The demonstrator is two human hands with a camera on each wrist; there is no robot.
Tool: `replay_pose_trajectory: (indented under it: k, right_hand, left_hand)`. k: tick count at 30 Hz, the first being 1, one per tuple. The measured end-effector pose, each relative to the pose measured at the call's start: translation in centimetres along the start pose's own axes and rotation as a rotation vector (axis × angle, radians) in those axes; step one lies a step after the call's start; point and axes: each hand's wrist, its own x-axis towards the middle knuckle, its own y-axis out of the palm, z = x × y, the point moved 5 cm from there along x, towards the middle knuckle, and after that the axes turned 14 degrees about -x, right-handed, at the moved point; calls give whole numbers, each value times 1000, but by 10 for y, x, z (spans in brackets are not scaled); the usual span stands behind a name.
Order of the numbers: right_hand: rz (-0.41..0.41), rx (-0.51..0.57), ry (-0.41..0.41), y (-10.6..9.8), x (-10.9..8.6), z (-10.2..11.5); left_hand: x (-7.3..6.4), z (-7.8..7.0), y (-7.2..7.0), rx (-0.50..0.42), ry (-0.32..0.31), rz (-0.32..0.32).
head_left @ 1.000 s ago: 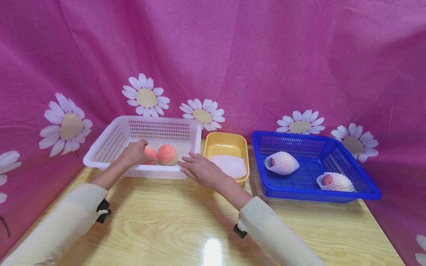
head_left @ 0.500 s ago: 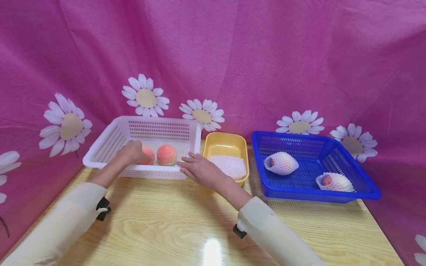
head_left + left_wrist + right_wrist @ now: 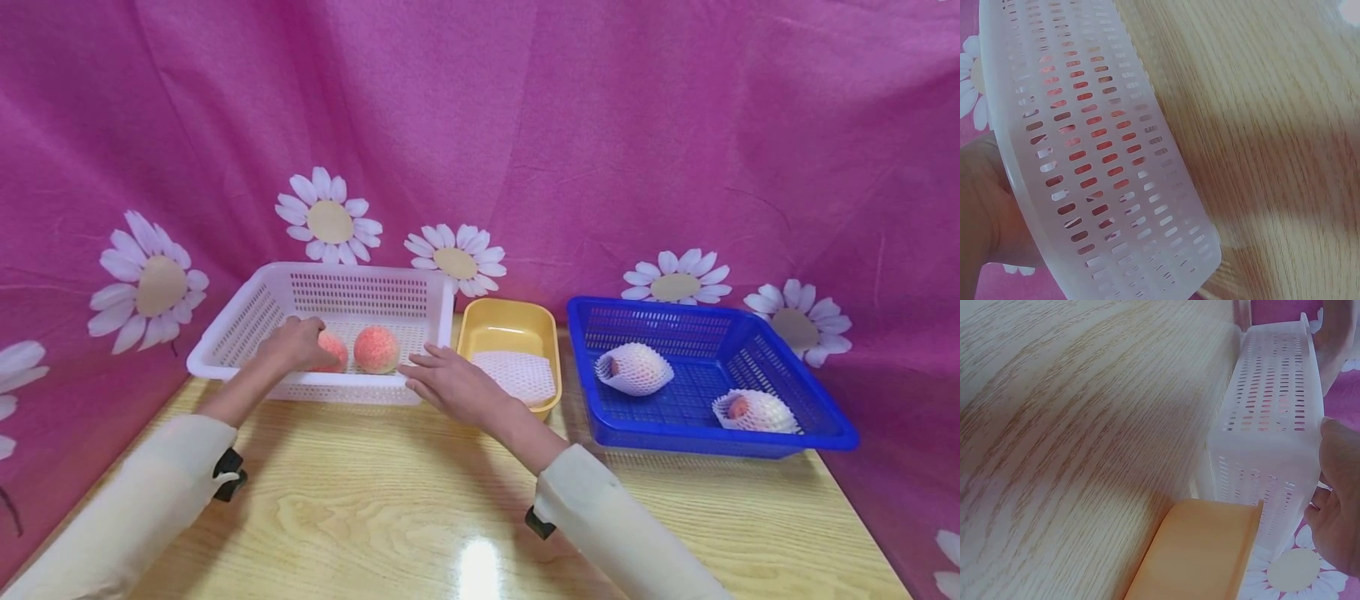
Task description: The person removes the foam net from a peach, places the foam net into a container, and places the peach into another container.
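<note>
Peach (image 3: pixel 333 352) in the white basket (image 3: pixel 360 379), left hand (image 3: pixel 291 343) at its side, finger closure impossible to tell; right hand (image 3: pixel 453 382) by the rim, fingers outstretched. Best cupped gently, then lifted clear of the neighbouring peach (image 3: pixel 377 348).

By our left hand (image 3: pixel 288 343) we see coral-pink peaches (image 3: pixel 377 348) in a white basket (image 3: pixel 356 380); beside our right hand (image 3: pixel 453 385), a yellow tray (image 3: pixel 510 337), then a blue basket (image 3: pixel 712 440); beyond both, daisy-patterned magenta cloth (image 3: pixel 570 150).
</note>
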Motion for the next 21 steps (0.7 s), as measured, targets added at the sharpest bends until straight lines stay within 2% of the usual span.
replay_pose_trajectory:
  k: [10,21]
  right_hand:
    - [36,3,20,2,0,-2]
    - [28,11,14,3,1,-1]
  left_hand:
    - [2,0,2,5,-1,3]
    - [1,0,2,-5,-9,23]
